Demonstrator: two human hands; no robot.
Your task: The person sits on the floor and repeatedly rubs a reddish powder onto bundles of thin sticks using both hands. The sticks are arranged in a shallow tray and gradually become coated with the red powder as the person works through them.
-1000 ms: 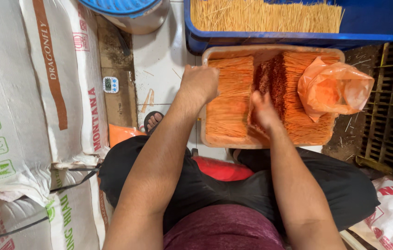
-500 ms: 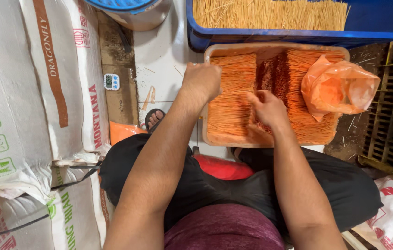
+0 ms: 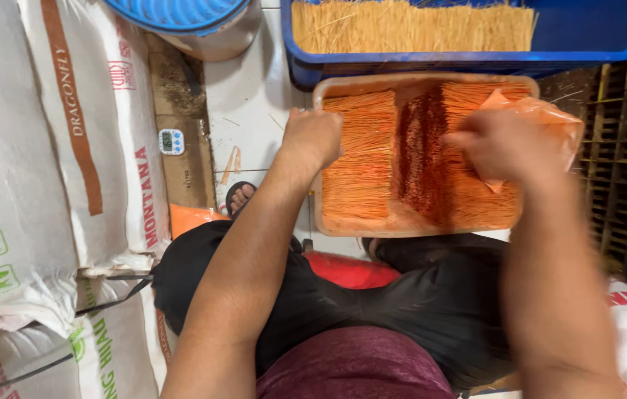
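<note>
A seated person's left hand [image 3: 313, 138] curls over the left edge of a shallow tan tray [image 3: 402, 225] packed with thin orange sticks [image 3: 359, 155]. The blurred right hand [image 3: 502, 148] rests on the sticks against a crumpled orange plastic bag [image 3: 550, 118]; its grip cannot be told. White woven sacks [image 3: 48, 148] lie left.

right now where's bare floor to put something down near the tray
The pale floor between the cardboard strip and the tray is bare. The tray is packed with orange sticks, with the left hand and right hand on it.
</note>
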